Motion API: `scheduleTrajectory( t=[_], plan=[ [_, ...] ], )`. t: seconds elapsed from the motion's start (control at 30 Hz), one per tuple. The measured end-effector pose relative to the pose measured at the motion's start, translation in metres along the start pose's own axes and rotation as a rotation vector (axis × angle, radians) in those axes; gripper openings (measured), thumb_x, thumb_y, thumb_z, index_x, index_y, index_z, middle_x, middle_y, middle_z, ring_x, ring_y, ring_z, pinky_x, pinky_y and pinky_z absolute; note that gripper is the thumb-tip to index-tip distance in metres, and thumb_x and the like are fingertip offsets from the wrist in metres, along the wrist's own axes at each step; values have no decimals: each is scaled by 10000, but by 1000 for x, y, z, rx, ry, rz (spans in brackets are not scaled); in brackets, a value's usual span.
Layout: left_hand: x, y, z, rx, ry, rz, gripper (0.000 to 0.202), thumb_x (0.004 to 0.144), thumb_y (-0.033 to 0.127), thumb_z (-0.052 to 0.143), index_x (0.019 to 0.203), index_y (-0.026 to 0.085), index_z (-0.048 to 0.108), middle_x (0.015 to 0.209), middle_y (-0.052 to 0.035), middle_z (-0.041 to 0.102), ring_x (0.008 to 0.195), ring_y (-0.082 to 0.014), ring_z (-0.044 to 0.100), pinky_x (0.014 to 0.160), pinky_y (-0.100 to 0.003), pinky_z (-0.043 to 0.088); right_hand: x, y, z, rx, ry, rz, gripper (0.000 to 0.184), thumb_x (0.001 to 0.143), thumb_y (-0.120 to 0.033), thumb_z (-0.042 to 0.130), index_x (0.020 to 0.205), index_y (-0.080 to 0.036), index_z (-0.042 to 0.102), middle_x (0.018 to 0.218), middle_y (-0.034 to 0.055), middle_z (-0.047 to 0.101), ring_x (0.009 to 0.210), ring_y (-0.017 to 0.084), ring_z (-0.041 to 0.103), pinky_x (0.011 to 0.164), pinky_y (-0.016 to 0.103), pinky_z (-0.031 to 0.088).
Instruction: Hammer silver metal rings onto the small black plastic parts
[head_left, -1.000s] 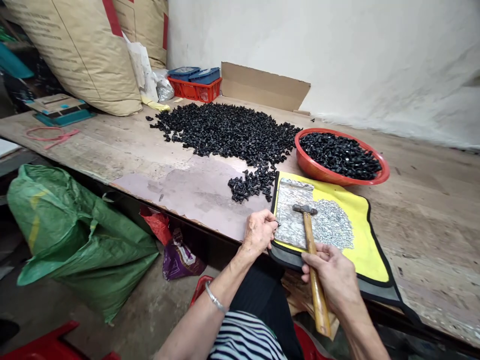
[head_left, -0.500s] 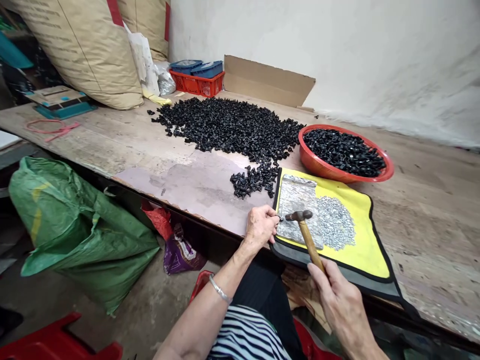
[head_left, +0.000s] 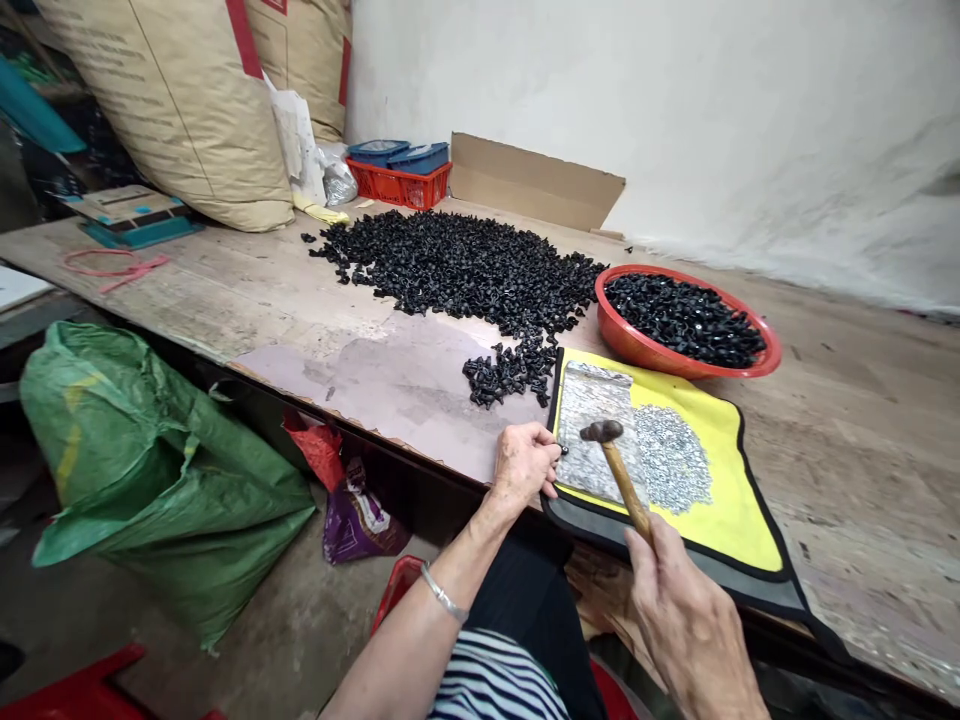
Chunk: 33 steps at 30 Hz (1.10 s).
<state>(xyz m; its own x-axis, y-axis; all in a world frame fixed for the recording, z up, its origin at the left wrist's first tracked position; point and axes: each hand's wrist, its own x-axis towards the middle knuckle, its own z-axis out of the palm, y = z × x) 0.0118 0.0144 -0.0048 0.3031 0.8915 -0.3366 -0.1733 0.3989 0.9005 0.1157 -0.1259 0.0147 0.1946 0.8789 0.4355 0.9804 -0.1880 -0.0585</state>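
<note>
My right hand [head_left: 686, 620] is closed round the wooden handle of a hammer [head_left: 619, 474], whose head hovers over a grey metal plate [head_left: 596, 425]. The plate lies on a yellow mat [head_left: 731, 500] with a pile of small silver pieces [head_left: 671, 458] beside it. My left hand [head_left: 523, 465] rests at the mat's left edge and pinches a small black part [head_left: 562, 450] against the plate's edge. A large heap of black parts [head_left: 465, 265] spreads over the wooden table [head_left: 262, 300] behind.
A red bowl [head_left: 622, 340] filled with black parts stands behind the mat. Big tan sacks [head_left: 180, 100], a red basket [head_left: 397, 185] and cardboard [head_left: 532, 180] line the back. A green bag [head_left: 150, 470] lies on the floor to the left.
The hammer has lifted off the plate and swung left, with its head raised near my left hand's pinched part. My right hand slid back down the handle. The left hand stays put.
</note>
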Motion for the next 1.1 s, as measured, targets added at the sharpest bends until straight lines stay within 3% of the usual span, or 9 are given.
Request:
scheduleTrajectory(
  t=[0.07, 0.23, 0.4, 0.57, 0.73, 0.83, 0.9, 1.0, 1.1],
  plan=[
    [0, -1, -1, 6, -12, 9, 82, 645, 72, 504, 604, 141, 520, 355, 75, 459, 238, -76, 425, 243, -170, 374, -1, 1, 0, 40, 58, 3, 407, 922, -367, 333, 1040, -94, 612, 795, 118, 700, 448, 155, 591, 432, 260, 380],
    [0, -5, -5, 3, -33, 5, 72, 646, 75, 507, 633, 140, 537, 376, 68, 486, 267, -90, 469, 269, -187, 414, -1, -1, -5, 88, -8, -13, 383, 922, -346, 326, 1044, -128, 617, 794, 85, 704, 484, 156, 611, 441, 249, 409],
    [0, -6, -3, -5, -14, 1, 68, 635, 78, 507, 622, 143, 522, 354, 76, 469, 252, -79, 445, 258, -175, 401, 1, -8, -12, 86, 208, 103, 387, 887, -373, 421, 1085, -96, 605, 835, 117, 703, 567, 172, 644, 528, 243, 465],
    [1, -6, -2, 1, 0, -8, 57, 625, 95, 530, 594, 139, 511, 355, 72, 469, 265, -75, 459, 268, -162, 406, -3, -5, -6, 11, -89, 27, 357, 904, -311, 352, 1056, -144, 629, 804, 83, 709, 455, 151, 596, 422, 247, 397],
    [1, -6, -2, -14, -7, -18, 74, 635, 86, 535, 592, 141, 509, 345, 69, 470, 250, -85, 448, 260, -181, 403, -3, -8, -11, 52, 146, 148, 406, 890, -363, 411, 1139, -90, 579, 915, 152, 698, 597, 199, 659, 523, 265, 458],
    [1, -6, -2, -14, 2, -12, 83, 630, 78, 532, 577, 138, 511, 348, 63, 475, 258, -89, 460, 266, -183, 411, -4, -13, -9, 10, 0, 115, 377, 907, -337, 364, 1081, -122, 620, 725, 98, 704, 464, 193, 619, 428, 271, 418],
    [1, -6, -2, -18, 6, -13, 86, 627, 73, 527, 570, 136, 511, 347, 62, 474, 261, -87, 463, 270, -181, 415, -5, -14, -7, 6, -50, 36, 366, 910, -305, 358, 1074, -119, 627, 759, 99, 711, 463, 194, 623, 419, 272, 421],
    [0, -5, -2, -15, 6, -27, 84, 632, 74, 527, 576, 136, 512, 337, 62, 469, 255, -88, 456, 266, -180, 410, -6, -13, -6, 30, 82, 63, 387, 904, -305, 391, 1150, -75, 583, 926, 151, 701, 601, 207, 671, 499, 264, 467],
    [0, -5, -2, -13, 10, -25, 91, 632, 68, 527, 574, 135, 510, 339, 60, 471, 259, -92, 460, 266, -185, 414, -5, -15, -4, -6, 75, 121, 392, 905, -314, 380, 1099, -65, 614, 757, 132, 705, 476, 196, 630, 420, 268, 421]
  ],
)
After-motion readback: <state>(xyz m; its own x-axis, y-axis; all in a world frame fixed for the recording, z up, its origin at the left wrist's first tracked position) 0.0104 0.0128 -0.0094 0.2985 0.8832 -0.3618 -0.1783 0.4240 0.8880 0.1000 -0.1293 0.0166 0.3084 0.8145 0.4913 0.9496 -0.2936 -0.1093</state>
